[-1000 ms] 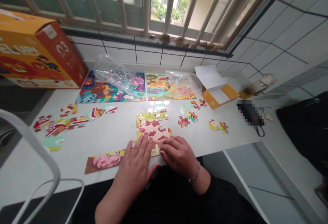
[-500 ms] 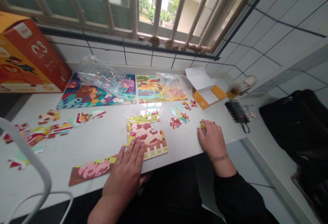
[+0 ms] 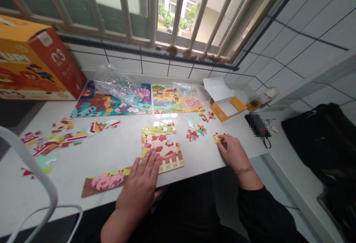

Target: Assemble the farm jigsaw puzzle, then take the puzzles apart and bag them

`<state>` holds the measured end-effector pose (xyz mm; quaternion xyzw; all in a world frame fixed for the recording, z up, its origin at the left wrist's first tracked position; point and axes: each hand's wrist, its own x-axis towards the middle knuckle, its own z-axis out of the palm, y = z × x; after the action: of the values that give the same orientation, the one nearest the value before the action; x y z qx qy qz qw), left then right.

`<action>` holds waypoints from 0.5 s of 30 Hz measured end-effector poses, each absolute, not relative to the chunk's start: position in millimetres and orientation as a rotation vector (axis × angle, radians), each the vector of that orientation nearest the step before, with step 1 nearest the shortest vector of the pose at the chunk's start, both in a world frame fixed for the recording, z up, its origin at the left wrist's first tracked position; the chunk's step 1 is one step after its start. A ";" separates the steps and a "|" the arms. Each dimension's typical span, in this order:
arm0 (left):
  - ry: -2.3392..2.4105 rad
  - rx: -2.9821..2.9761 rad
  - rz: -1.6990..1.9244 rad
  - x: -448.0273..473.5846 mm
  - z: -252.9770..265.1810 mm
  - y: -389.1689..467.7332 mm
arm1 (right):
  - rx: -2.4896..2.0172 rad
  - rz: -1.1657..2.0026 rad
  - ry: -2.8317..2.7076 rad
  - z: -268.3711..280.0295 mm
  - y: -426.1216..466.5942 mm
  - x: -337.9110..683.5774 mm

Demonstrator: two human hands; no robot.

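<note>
My left hand [image 3: 144,172] lies flat with fingers stretched over the lower left part of a joined jigsaw section [image 3: 164,145] showing a cow and a white fence. From under this hand a joined strip with a pink pig [image 3: 108,180] runs out to the left. My right hand [image 3: 235,152] has its fingers closed on a small yellow-green puzzle piece [image 3: 217,138] at the counter's right side. Loose puzzle pieces [image 3: 196,132] lie between the cow section and my right hand. Further pieces [image 3: 59,141] are spread on the left.
Two picture boards [image 3: 111,102] lie at the back, partly under clear plastic bags [image 3: 118,85]. An open yellow box [image 3: 225,107], a bottle [image 3: 263,99] and a dark pouch [image 3: 257,124] are at the right. A large orange box [image 3: 41,61] and a white curved stand [image 3: 41,178] are left.
The view has shifted a little, so things sit further right. More of the puzzle piece at my right fingertips now shows. My left hand stays on the puzzle.
</note>
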<state>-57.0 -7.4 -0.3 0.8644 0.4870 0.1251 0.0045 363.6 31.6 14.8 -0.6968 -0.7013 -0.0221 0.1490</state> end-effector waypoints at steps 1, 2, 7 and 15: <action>1.523 2.707 0.394 -57.1 -0.5 -7.3 | -1.990 -0.070 -2.041 14.8 31.5 360.8; 1.521 2.706 0.393 -57.0 -0.6 -7.2 | -1.973 -0.080 -2.065 14.5 31.1 357.1; 1.521 2.687 0.295 -56.0 2.3 -10.2 | -1.898 -0.210 -2.113 5.5 25.0 334.2; 1.488 2.692 0.140 -56.4 6.3 -16.2 | -1.905 -0.439 -1.881 -13.8 32.8 326.0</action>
<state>-56.4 -16.2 6.3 0.8739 0.4829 0.0453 0.0312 326.0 32.8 -13.8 -0.6861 -0.6774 -0.1583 0.2129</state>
